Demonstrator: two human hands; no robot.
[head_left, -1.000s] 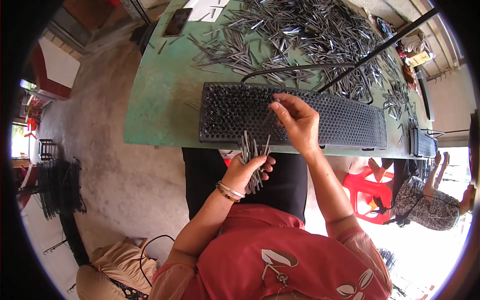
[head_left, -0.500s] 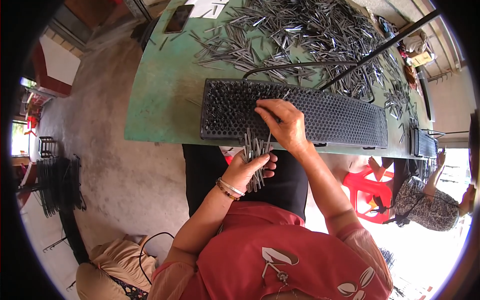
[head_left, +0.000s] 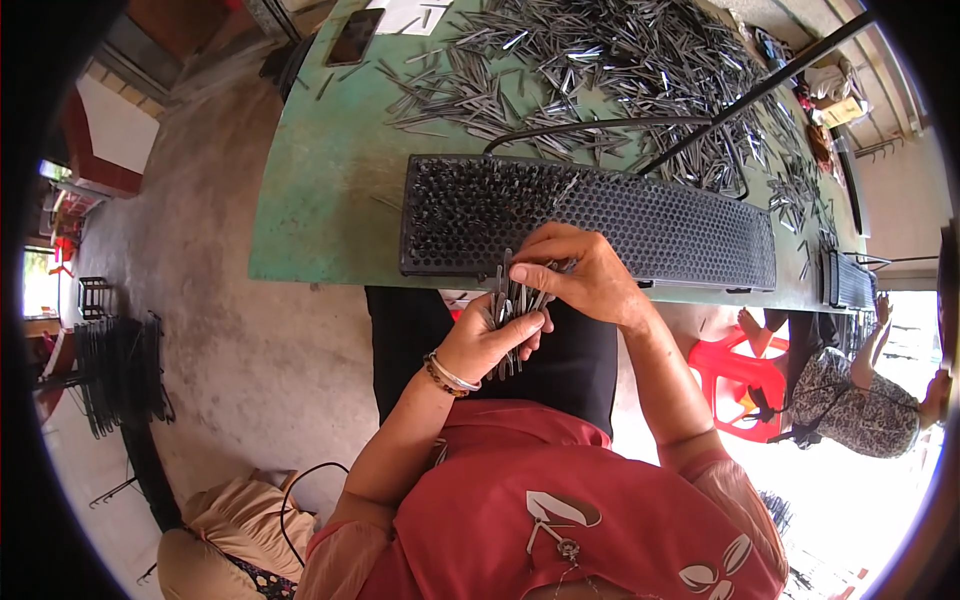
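Note:
My left hand (head_left: pixel 488 338) is closed round a bundle of thin grey metal strips (head_left: pixel 507 300), held upright below the near edge of a long black perforated rack (head_left: pixel 690 235). At the top of that bundle, the bent thumb and fingers of my right hand (head_left: pixel 590 278) pinch at the strip ends; which strips they grip is partly hidden. Strips stand packed in the holes on the rack's left part. Holes with nothing standing in them show over the middle and right.
A big heap of loose strips (head_left: pixel 640 65) covers the far side of the green table (head_left: pixel 310 215). A black metal rod frame (head_left: pixel 760 100) rises behind the rack. At far left lies a phone (head_left: pixel 355 38). Another person (head_left: pixel 850 400) sits by a red stool (head_left: pixel 735 385) at right.
My right hand has come back from the rack's holes, toward me, to the top of the bundle. The left hand still holds the strips in nearly the same place.

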